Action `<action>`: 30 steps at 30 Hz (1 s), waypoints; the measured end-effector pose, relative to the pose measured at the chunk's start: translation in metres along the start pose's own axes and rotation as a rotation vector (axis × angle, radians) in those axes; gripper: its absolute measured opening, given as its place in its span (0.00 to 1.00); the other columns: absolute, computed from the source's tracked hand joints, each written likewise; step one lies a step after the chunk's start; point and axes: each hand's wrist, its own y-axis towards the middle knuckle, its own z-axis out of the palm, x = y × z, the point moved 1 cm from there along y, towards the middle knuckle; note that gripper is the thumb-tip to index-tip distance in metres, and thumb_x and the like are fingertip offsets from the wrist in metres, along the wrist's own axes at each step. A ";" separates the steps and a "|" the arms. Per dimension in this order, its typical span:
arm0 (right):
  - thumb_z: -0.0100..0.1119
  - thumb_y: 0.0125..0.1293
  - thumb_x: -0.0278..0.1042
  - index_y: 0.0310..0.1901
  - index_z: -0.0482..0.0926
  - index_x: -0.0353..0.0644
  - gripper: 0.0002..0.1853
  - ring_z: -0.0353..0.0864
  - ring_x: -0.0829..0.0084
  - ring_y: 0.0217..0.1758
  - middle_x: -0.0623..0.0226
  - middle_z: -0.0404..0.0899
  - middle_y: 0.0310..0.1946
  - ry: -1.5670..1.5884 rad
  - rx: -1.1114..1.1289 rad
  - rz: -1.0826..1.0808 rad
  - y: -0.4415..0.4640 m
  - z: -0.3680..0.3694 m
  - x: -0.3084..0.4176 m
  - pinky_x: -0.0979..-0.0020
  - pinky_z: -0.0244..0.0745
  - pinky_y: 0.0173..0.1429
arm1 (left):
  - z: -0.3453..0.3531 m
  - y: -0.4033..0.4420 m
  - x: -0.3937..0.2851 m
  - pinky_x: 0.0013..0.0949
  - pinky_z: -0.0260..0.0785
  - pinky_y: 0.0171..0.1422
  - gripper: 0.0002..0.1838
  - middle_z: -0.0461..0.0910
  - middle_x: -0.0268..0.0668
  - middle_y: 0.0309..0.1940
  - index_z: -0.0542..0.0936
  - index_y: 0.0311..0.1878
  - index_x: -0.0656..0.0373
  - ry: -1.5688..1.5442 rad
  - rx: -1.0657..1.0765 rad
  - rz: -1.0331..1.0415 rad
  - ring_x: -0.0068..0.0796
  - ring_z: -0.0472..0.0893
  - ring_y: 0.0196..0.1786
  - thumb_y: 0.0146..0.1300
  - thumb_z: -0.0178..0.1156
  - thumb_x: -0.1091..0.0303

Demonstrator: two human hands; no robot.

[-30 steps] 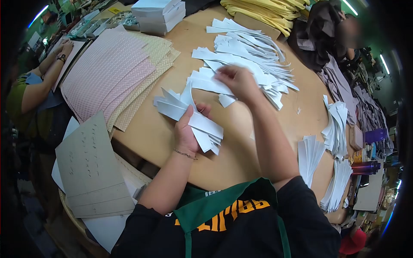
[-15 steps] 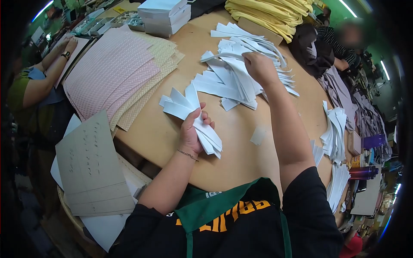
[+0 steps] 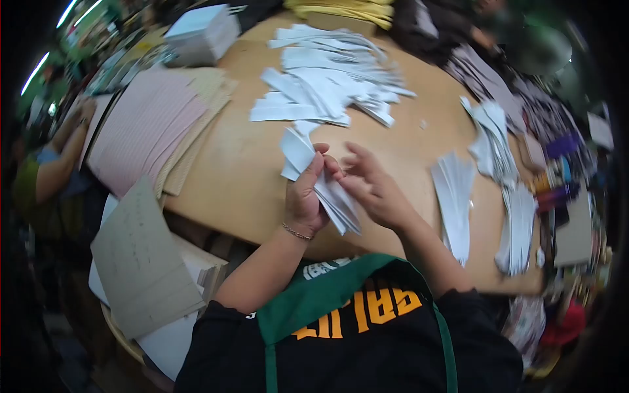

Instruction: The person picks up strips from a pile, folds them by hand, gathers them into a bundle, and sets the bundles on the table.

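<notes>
My left hand [image 3: 309, 196] is closed around a small bundle of white strips [image 3: 337, 204], which look like paper or stiff cloth. Their ends stick out above and below the fist. Close beside it on the right, my right hand [image 3: 372, 187] has its fingers apart and somewhat blurred, with the fingertips by the left fingers. I see no strip in the right hand. Beyond both hands, a loose pile of white strips [image 3: 327, 78] lies spread over the table [image 3: 226, 157].
Pink textured sheets [image 3: 144, 124] lie at left, with a white box [image 3: 203, 36] behind them. A grey cardboard piece [image 3: 147, 259] sits lower left. Fanned white strips [image 3: 453, 203] lie at right, near another strip stack [image 3: 517, 226]. Yellow folded cloth [image 3: 341, 12] is at the back. A co-worker's arm [image 3: 62, 150] shows at far left.
My right hand has come back from the pile to beside my left hand, and the strip it held no longer shows in it. The left hand keeps its bundle. The view has shifted.
</notes>
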 end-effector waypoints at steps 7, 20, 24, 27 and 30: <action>0.52 0.59 0.32 0.54 0.63 0.37 0.22 0.72 0.78 0.36 0.64 0.73 0.36 0.204 -0.248 0.208 -0.068 -0.027 0.016 0.77 0.67 0.44 | 0.056 -0.002 0.033 0.25 0.63 0.46 0.12 0.74 0.34 0.35 0.72 0.43 0.65 0.796 0.272 0.161 0.19 0.71 0.40 0.60 0.52 0.67; 0.51 0.56 0.42 0.39 0.73 0.36 0.17 0.71 0.56 0.37 0.56 0.69 0.38 -1.331 -0.539 0.782 -0.143 -0.098 -0.001 0.59 0.66 0.39 | -0.007 0.043 0.065 0.27 0.65 0.48 0.24 0.65 0.43 0.49 0.67 0.52 0.64 1.112 0.066 -0.130 0.29 0.74 0.44 0.56 0.56 0.60; 0.56 0.52 0.40 0.37 0.74 0.36 0.16 0.70 0.59 0.38 0.58 0.70 0.38 -1.605 -0.628 0.411 -0.098 -0.094 0.027 0.62 0.65 0.42 | -0.034 0.025 0.007 0.19 0.64 0.40 0.19 0.68 0.35 0.44 0.69 0.51 0.63 1.087 0.026 0.073 0.19 0.72 0.34 0.56 0.55 0.68; 0.61 0.49 0.36 0.36 0.75 0.37 0.15 0.70 0.57 0.37 0.58 0.72 0.33 -1.170 -0.503 -0.094 -0.010 -0.075 0.032 0.62 0.65 0.41 | -0.052 0.014 -0.011 0.19 0.65 0.41 0.15 0.68 0.35 0.44 0.70 0.47 0.64 1.083 -0.094 0.102 0.19 0.72 0.34 0.56 0.54 0.72; 0.62 0.47 0.40 0.33 0.76 0.35 0.17 0.71 0.55 0.37 0.52 0.72 0.32 -0.926 -0.301 -0.097 0.097 -0.037 -0.021 0.62 0.68 0.40 | -0.058 0.009 -0.011 0.20 0.65 0.43 0.13 0.68 0.35 0.44 0.71 0.46 0.64 1.090 -0.064 0.188 0.19 0.72 0.35 0.57 0.53 0.73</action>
